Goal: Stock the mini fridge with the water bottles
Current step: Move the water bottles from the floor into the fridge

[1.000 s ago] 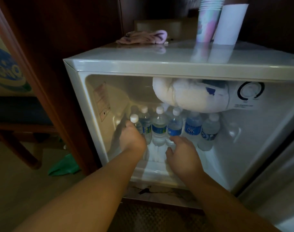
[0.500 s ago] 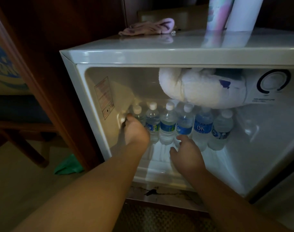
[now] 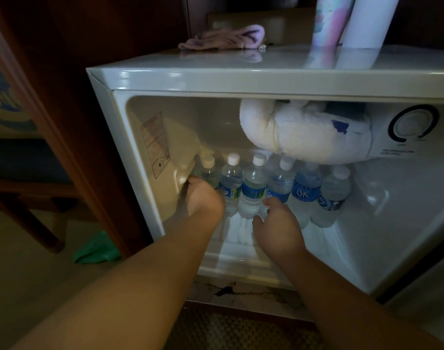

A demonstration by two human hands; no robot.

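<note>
At the far left, a dark wooden cabinet side (image 3: pixel 71 102) and a green cloth (image 3: pixel 97 248) on the pale floor were seen. The mini fridge (image 3: pixel 215 79) stood open beside them. Inside, the left hand (image 3: pixel 203 198) was set against the leftmost water bottle (image 3: pixel 208 170), close to the inner wall; its fingers were hidden, so the grip could not be told. A row of six water bottles (image 3: pixel 253 185) was lined up upright along the back, touching one another. The right hand (image 3: pixel 276 223) was held low against the fourth bottle (image 3: pixel 280 183), fingers loosely curled about its base. The stocking was judged nearly done, with only straightening left; no loose bottles were visible outside. A frosted freezer box (image 3: pixel 304 132) and a dial (image 3: pixel 413 122) were placed above. On the fridge top a pink cloth (image 3: pixel 223 39) and two stacks of cups (image 3: pixel 352 18) were kept.
</note>
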